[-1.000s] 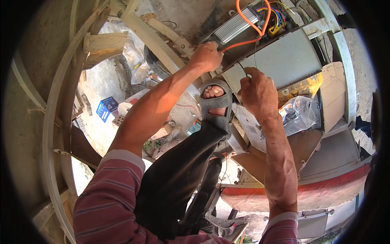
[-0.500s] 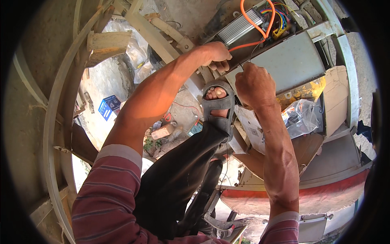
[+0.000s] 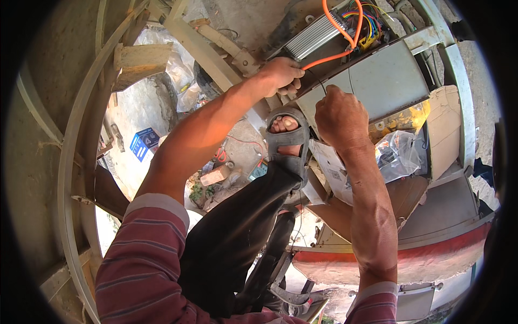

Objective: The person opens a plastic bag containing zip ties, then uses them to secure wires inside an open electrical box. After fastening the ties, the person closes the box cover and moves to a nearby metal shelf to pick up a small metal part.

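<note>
My left hand (image 3: 281,74) is closed, its thumb and fingers pinching the end of a thick orange cable (image 3: 326,60). That cable loops up towards a finned silver controller box (image 3: 317,38) and a bundle of coloured wires (image 3: 372,24). A little to the right, my right hand (image 3: 341,116) makes a fist round a thin black wire (image 3: 323,85), which stretches up-left from it towards the left hand. Inside the right fist the grip is hidden. Both hands hover by the near edge of a flat grey metal cover (image 3: 372,81).
Below the cover lie a clear plastic bag (image 3: 400,154) and torn cardboard (image 3: 445,129). My sandalled foot (image 3: 288,140) rests between my arms. Metal frame bars (image 3: 199,46) run along the left. A blue box (image 3: 144,143) and a brick (image 3: 216,175) lie on the ground.
My left hand has shifted slightly left, drawing the orange cable's end along. My right hand has moved a touch right and down, so more black wire shows between the hands.
</note>
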A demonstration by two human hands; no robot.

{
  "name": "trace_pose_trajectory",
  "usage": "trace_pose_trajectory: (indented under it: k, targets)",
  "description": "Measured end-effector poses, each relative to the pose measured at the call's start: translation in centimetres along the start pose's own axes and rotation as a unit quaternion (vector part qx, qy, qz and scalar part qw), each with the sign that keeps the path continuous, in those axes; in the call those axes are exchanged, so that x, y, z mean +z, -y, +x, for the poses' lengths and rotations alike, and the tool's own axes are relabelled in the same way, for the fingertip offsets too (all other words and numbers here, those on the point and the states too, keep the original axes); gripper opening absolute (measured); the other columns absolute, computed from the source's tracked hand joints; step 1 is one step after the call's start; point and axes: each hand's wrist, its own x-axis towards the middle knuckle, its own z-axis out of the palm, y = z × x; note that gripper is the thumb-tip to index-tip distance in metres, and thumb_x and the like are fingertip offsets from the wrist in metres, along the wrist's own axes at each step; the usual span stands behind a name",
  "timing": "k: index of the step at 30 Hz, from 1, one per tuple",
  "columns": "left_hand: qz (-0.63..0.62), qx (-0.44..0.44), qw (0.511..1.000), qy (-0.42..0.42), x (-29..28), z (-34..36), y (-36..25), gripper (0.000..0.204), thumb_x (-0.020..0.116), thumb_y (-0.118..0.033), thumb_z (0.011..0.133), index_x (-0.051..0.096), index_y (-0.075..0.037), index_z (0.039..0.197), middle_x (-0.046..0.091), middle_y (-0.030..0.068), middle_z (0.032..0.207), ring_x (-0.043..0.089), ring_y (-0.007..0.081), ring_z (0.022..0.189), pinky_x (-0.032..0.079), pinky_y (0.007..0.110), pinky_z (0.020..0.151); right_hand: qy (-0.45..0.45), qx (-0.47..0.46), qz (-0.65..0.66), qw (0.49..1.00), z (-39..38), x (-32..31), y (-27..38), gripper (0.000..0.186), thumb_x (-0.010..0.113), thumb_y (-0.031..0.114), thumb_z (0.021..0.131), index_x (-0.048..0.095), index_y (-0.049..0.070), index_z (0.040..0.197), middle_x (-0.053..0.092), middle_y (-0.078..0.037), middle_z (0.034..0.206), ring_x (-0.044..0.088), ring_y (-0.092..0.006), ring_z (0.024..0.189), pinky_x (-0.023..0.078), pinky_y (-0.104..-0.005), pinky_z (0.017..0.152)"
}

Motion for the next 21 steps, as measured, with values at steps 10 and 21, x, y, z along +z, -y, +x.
trace_pose_trajectory:
  k: [10, 21]
  targets:
    - [0.071, 0.056, 0.995, -0.050, 0.6, -2.6, -0.5, 0.024, 0.067, -0.021, 0.103, 0.071, -0.002, 0.117, 0.069, 0.0053, 0.079, 0.062, 0.0138, 0.057, 0.047, 0.030, 0.048, 0.000, -0.027, 0.222, 0.975, 5.5, 6.1, -2.5, 0.031, 0.048, 0.011, 0.099, 0.071, -0.006, 0.112, 0.077, -0.020, 0.086, 0.077, -0.0323, 0.083, 0.059, -0.0459, 0.071]
    - [0.088, 0.127, 0.986, -0.056, 0.8, -2.1, 1.3, 0.023, 0.058, -0.015, 0.103, 0.071, -0.001, 0.116, 0.067, 0.0029, 0.078, 0.058, 0.0110, 0.059, 0.047, 0.029, 0.051, 0.115, 0.069, 0.491, 0.861, 8.5, 7.8, -1.8, 0.026, 0.046, 0.008, 0.099, 0.071, 0.001, 0.099, 0.074, -0.008, 0.079, 0.058, -0.0096, 0.056, 0.039, -0.0252, 0.046]
